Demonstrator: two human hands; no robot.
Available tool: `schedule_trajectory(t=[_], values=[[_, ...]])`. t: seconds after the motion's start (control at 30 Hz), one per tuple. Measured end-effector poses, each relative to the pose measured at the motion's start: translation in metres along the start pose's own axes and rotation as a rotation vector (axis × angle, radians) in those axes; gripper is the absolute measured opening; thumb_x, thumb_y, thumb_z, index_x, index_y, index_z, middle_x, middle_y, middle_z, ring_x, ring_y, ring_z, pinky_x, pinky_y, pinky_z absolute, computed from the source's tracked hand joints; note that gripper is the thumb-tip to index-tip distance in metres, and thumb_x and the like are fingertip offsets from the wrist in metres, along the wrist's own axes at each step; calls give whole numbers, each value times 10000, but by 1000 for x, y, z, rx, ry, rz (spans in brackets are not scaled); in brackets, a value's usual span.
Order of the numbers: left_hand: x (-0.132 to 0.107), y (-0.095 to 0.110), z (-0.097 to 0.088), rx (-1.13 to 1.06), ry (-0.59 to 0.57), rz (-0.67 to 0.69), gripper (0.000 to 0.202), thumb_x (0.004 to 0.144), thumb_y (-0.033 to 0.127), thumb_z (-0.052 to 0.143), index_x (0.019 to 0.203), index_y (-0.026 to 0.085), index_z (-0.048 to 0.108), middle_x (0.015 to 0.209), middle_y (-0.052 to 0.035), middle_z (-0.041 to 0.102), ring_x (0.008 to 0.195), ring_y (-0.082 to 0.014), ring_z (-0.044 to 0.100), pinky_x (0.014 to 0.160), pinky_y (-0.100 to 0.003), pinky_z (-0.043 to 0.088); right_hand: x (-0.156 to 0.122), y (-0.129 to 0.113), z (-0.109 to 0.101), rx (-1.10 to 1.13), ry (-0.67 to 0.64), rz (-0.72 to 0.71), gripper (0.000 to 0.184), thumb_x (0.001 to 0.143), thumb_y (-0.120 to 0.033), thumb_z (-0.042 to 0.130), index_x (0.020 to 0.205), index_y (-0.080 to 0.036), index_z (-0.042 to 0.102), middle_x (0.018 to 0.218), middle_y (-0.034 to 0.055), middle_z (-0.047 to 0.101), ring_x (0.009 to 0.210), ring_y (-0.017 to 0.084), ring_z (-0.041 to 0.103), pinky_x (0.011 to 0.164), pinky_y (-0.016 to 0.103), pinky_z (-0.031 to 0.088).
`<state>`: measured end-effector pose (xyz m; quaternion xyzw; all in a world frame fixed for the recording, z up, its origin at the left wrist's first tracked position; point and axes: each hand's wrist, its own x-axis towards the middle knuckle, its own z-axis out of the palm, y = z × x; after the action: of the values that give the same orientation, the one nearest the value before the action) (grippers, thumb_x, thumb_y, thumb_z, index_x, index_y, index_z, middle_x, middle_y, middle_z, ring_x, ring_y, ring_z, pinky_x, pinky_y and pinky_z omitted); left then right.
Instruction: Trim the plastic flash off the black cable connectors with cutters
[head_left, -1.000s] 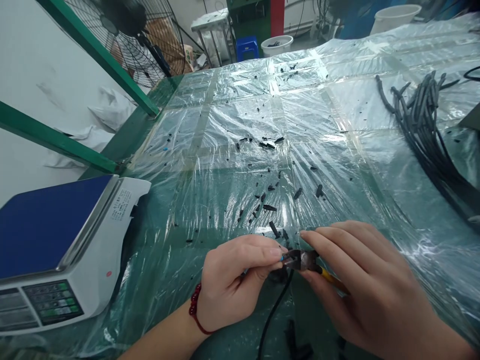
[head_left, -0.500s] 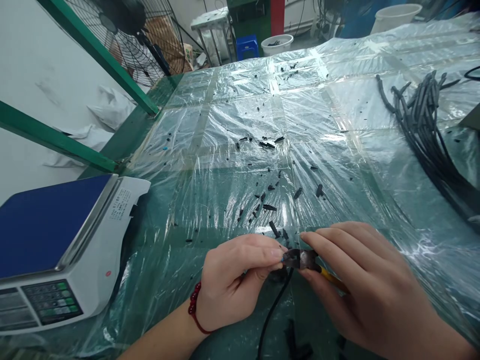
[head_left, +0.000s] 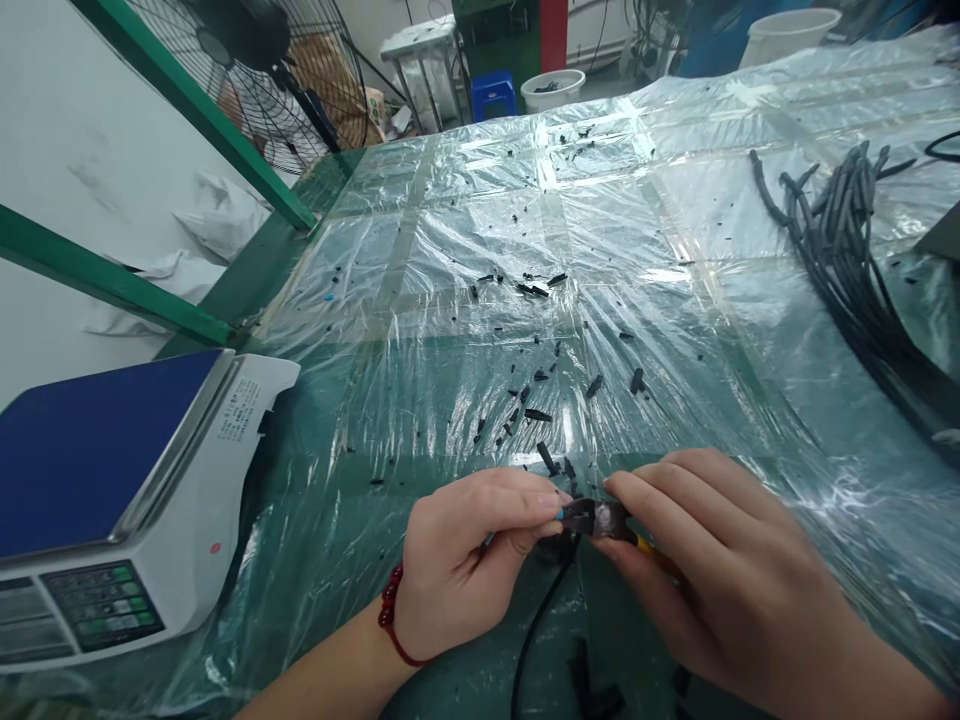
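Note:
My left hand (head_left: 469,560) is closed in a pinch on the end of a black cable (head_left: 541,615) that runs down toward me; a small blue wire tip shows at my fingertips. A red bead bracelet sits on that wrist. My right hand (head_left: 712,570) is closed round small pliers (head_left: 596,518) with yellow handles, whose dark jaws meet the cable end right at my left fingertips. Both hands hover just above the table near its front edge.
Clear plastic sheet (head_left: 465,250) covers the green table, strewn with several short black cable offcuts (head_left: 536,415). A weighing scale (head_left: 112,500) with a blue platform stands at the left. A bundle of dark cables (head_left: 847,240) lies at the right. A fan (head_left: 262,70) and white buckets (head_left: 553,90) stand beyond.
The pliers and my right hand have shifted slightly left and closer to my left fingertips. Otherwise nothing has moved.

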<state>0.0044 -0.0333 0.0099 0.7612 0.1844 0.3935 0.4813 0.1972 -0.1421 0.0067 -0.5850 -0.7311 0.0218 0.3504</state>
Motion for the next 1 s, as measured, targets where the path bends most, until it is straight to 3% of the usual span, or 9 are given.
schedule_trajectory(t=[0.27,0.53,0.7,0.8,0.9,1.0], values=[[-2,-1,0,-15,3,10,423,863,2,706,1136,322,749,970,-16,807,865,-213,776,772,-355,657,-2,-2,1,4,5,-29,36,963,-147,596,999,-146,598,834,72,643,763,218,536,668,374,396],[-1,-1,0,43,37,20,272,861,57,739,1032,267,745,917,-22,804,820,-200,776,731,-315,657,2,-1,7,-56,47,-66,36,977,-145,574,990,-133,605,758,58,612,690,208,494,621,362,359],[-6,2,1,80,37,45,313,872,27,707,1069,270,704,924,-17,785,838,-187,765,748,-302,647,2,-3,6,-77,86,-109,83,972,-136,580,890,-147,592,775,81,637,724,221,508,661,372,383],[-3,2,-3,202,-36,115,355,880,10,670,1133,260,663,971,-41,767,884,-193,749,802,-326,633,1,-1,7,-82,91,-116,101,963,-134,596,863,-149,588,787,91,645,732,223,516,660,370,392],[6,2,-10,396,-146,278,286,897,43,618,1136,198,629,1005,-102,740,938,-236,714,832,-382,604,2,0,8,-79,86,-114,93,947,-142,626,859,-145,595,782,87,641,724,219,521,654,367,396],[13,2,-15,574,-226,366,197,891,47,561,1047,159,607,932,-115,699,828,-234,633,727,-383,547,2,1,8,-97,89,-124,80,947,-151,627,869,-138,611,762,82,633,699,215,512,640,366,390]])
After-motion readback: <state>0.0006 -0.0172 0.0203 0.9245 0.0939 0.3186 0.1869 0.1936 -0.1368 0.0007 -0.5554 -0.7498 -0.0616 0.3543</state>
